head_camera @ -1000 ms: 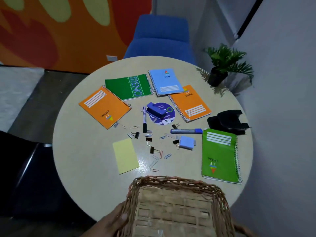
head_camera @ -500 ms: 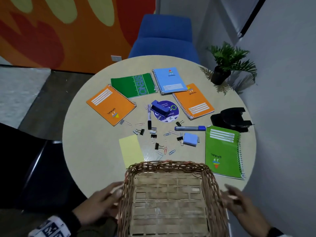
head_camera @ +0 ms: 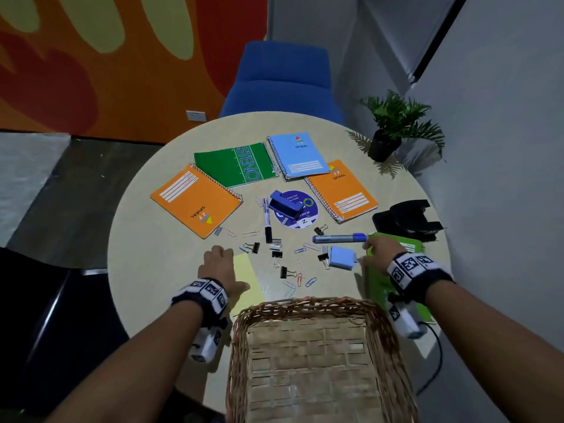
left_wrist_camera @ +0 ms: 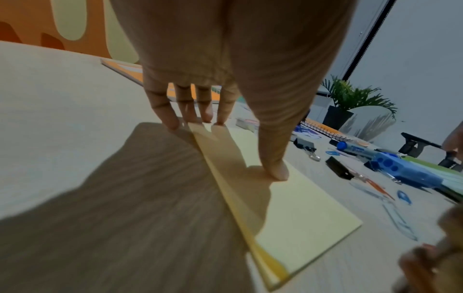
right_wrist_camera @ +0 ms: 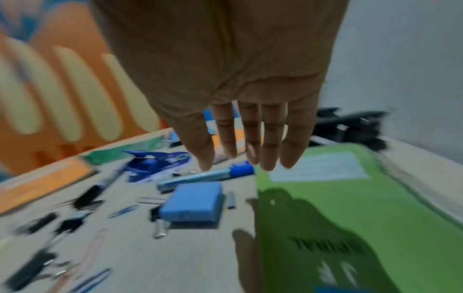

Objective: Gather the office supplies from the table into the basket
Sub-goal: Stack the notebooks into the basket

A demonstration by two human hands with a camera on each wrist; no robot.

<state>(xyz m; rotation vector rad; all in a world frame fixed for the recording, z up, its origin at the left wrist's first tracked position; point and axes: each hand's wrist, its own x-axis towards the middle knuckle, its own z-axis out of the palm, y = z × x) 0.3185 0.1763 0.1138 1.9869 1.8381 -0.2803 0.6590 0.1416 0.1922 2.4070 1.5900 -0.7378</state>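
The empty wicker basket [head_camera: 305, 304] sits at the table's near edge. My left hand [head_camera: 219, 259] rests on the yellow sticky pad [head_camera: 247, 271]. In the left wrist view that hand [left_wrist_camera: 235, 146] has straight fingers touching the far left edge of the pad [left_wrist_camera: 300, 208], and the thumb presses on its top. My right hand [head_camera: 378, 248] hovers open over the top left corner of the light green spiral notebook [head_camera: 376, 280]. In the right wrist view its fingers [right_wrist_camera: 268, 154] hang straight above the notebook [right_wrist_camera: 350, 208], beside the blue marker [right_wrist_camera: 205, 176] and a blue eraser block [right_wrist_camera: 192, 202].
Farther back lie two orange notebooks [head_camera: 195, 199] [head_camera: 341, 190], a green steno pad [head_camera: 235, 164], a blue notebook [head_camera: 299, 155], a blue stapler [head_camera: 283, 203] and a black marker [head_camera: 268, 221]. Binder clips and paper clips [head_camera: 283, 271] lie scattered mid-table. A black hole punch [head_camera: 406, 219] sits right, a potted plant [head_camera: 393, 126] beyond.
Both hands have let go of the basket's sides and reached forward over the table, the left onto the yellow pad, the right over the green notebook. The basket stays at the near edge.
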